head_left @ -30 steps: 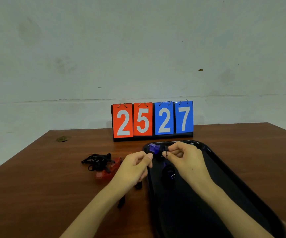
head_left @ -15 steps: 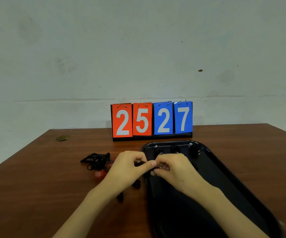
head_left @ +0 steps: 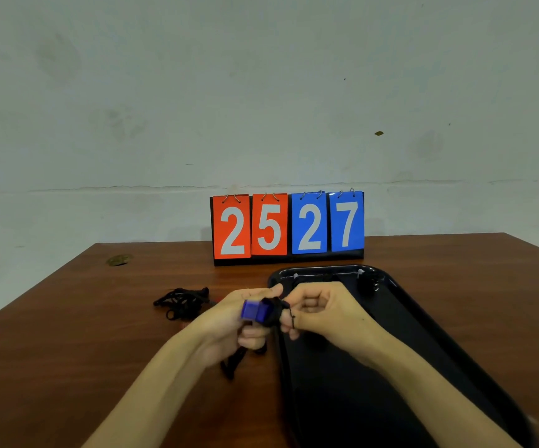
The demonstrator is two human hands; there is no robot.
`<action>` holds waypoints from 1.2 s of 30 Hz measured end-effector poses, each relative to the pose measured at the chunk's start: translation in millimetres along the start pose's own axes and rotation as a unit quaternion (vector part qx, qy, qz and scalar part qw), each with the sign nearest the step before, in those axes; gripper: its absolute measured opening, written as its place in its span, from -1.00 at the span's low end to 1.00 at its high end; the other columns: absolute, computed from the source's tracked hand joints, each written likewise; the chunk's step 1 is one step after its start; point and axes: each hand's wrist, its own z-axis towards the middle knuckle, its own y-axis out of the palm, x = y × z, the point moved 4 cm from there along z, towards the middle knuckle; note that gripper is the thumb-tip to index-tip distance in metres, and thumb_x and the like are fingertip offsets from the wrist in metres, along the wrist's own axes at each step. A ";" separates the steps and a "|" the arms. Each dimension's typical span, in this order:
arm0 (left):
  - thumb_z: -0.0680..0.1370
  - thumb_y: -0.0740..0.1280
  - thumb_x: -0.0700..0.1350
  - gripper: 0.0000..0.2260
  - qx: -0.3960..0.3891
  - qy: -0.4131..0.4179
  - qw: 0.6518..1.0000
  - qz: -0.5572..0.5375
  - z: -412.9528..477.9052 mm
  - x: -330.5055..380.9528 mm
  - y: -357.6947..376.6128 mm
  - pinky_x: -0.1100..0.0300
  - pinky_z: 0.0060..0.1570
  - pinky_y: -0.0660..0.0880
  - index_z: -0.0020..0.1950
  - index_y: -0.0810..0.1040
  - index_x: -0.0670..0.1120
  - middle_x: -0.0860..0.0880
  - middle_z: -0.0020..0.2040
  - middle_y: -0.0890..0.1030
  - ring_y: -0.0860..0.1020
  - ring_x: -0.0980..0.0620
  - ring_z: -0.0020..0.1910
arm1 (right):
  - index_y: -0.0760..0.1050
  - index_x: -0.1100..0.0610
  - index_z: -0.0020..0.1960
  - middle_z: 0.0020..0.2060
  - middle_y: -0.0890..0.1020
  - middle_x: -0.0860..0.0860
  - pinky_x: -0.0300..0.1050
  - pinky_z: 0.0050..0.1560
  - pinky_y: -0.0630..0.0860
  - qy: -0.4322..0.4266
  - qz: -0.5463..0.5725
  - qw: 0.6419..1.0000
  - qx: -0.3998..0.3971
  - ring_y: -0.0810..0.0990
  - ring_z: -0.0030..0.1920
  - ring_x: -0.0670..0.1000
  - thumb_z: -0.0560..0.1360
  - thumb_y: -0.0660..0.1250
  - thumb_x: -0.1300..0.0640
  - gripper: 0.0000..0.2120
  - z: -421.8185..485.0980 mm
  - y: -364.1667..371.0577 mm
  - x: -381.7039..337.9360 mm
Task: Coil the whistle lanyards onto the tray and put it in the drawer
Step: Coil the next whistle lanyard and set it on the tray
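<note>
Tabletop point(head_left: 100, 350) of dark brown wood fills the lower view and runs back to a pale wall point(head_left: 164, 92). On its right half lies the black tray point(head_left: 326, 269), long and glossy, its near end running out of frame and its far rim just short of the scoreboard point(head_left: 289, 226), which stands upright at the back reading 25 in red and 27 in blue. Now the hands, raised close together over the tray's left rim. The left hand point(head_left: 226, 324) is curled round the blue whistle point(head_left: 255, 310), fingers wrapped beneath it and thumb stretched out above, toward the other hand. The whistle's long axis runs across the view, left to right: blue block end pointing left, dark end pointing right. Black cord point(head_left: 276, 310) is bunched at that right end. The right hand point(head_left: 323, 313) pinches a thin black strand point(head_left: 293, 320) between thumb and forefinger, the other fingers folded in. A lanyard tail point(head_left: 232, 367) hangs below the left hand toward the tabletop, just beside the tray's left edge. Off to the left, a loose bundle of black lanyards point(head_left: 182, 300) sits on the wood, a sliver of red showing beside it. In the tray's far right corner sits a small dark item point(head_left: 370, 284), too dim to make out. Smallest of all, a brownish fleck point(head_left: 118, 260) lies near the tabletop's far left edge.
</note>
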 end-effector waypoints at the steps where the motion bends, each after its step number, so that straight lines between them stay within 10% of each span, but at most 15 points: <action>1: 0.52 0.27 0.00 -0.76 0.010 0.002 1.000 -0.012 0.6 0.3 3.0 0.35 -0.58 0.14 -0.23 0.56 -0.12 -0.02 -0.43 0.35 0.24 0.17 -0.58 | 0.58 0.16 -0.13 -0.30 0.66 0.01 -0.24 -0.18 0.58 -0.001 0.022 1.000 0.014 0.63 -0.27 -0.07 0.44 0.35 0.32 -0.90 -0.3 -1.7 -0.4; 12: 0.60 0.22 -0.05 -0.77 0.140 0.038 0.976 0.159 7.5 -3.3 3.7 0.32 -0.59 0.11 -0.13 0.54 -0.16 0.02 -0.51 0.34 0.21 0.14 -0.60 | 0.57 0.08 -0.14 -0.29 0.67 0.01 -0.31 -0.25 0.57 0.032 0.014 0.969 0.243 0.63 -0.30 -0.12 0.44 0.39 0.25 -0.92 0.4 -25.1 7.6; 23: 0.47 0.40 -0.06 -0.88 0.285 0.242 0.762 0.529 -1.6 10.4 7.4 0.33 -0.06 0.47 -0.01 0.65 0.05 0.19 -0.13 0.60 0.53 0.24 -0.10 | 0.58 0.02 -0.12 -0.28 0.61 -0.12 -0.26 -0.10 0.56 0.036 -0.266 0.930 0.252 0.59 -0.22 -0.15 0.42 0.43 0.10 -0.94 -0.7 -25.6 17.1; 36: 0.55 0.29 -0.15 -0.82 0.245 0.225 0.847 0.415 0.8 16.9 -3.9 0.49 -0.10 0.39 0.03 0.60 0.11 0.14 -0.12 0.54 0.51 0.22 -0.06 | 0.59 0.06 -0.01 -0.18 0.64 -0.10 -0.34 -0.09 0.50 -0.101 -0.381 0.905 0.161 0.56 -0.19 -0.17 0.45 0.40 0.10 -0.87 -0.5 -12.3 7.6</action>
